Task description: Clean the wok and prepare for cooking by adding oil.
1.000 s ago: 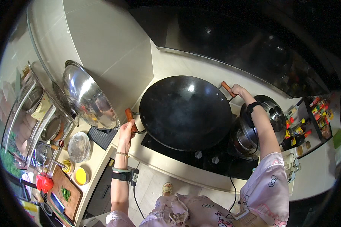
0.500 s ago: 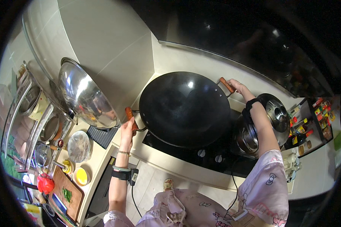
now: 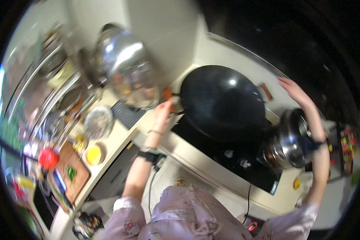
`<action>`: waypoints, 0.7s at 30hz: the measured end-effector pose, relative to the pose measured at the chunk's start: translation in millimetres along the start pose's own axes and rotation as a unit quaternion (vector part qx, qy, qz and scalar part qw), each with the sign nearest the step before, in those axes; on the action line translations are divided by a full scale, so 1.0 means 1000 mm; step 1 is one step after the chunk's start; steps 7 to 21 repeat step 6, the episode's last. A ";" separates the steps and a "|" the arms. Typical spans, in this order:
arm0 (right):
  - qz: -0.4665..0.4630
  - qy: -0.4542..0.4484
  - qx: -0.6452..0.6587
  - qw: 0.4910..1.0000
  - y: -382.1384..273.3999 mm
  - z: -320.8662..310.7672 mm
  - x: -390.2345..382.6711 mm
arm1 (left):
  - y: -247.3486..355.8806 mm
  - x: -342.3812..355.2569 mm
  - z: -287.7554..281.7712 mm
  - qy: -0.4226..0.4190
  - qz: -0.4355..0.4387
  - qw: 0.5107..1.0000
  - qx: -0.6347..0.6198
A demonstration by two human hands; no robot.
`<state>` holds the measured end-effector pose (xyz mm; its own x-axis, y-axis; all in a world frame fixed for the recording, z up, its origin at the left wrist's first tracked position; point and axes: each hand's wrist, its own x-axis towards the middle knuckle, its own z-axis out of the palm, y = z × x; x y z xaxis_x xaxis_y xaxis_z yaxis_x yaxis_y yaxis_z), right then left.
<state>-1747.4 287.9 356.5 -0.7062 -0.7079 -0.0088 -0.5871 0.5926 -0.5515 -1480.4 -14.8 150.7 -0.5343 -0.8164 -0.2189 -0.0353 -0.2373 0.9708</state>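
A large black wok (image 3: 224,102) sits over the black stovetop (image 3: 196,136), its inside bare. At its left side my left hand (image 3: 163,112) is closed around the wooden handle (image 3: 168,98). My right hand (image 3: 295,92) is off the wok, in the air to the right of the other wooden handle (image 3: 265,91). Its fingers are stretched out and slightly smeared by motion, and nothing shows in them. Below my right forearm stands a steel pot (image 3: 282,148) with a dark-rimmed lid, partly hidden by the arm.
A big domed steel lid (image 3: 128,68) leans against the wall at left. On the left counter are a film-covered bowl (image 3: 98,123), a bowl of yellow liquid (image 3: 94,155) and a cutting board (image 3: 74,180) with chopped greens and a knife. A range hood (image 3: 276,36) overhangs the far side.
My right hand has let go of the wok's right handle and moved right and away from it. My left hand still holds its handle. The view has turned.
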 end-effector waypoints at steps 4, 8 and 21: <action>-0.209 0.016 -0.055 0.976 -0.063 0.025 -0.109 | -0.022 0.008 -0.018 0.042 0.057 0.997 0.000; -0.216 -0.024 0.181 0.959 -0.037 0.039 -0.136 | -0.026 0.006 -0.029 0.060 0.051 0.997 -0.010; -0.216 -0.024 0.181 0.959 -0.037 0.039 -0.136 | -0.026 0.006 -0.029 0.060 0.051 0.997 -0.010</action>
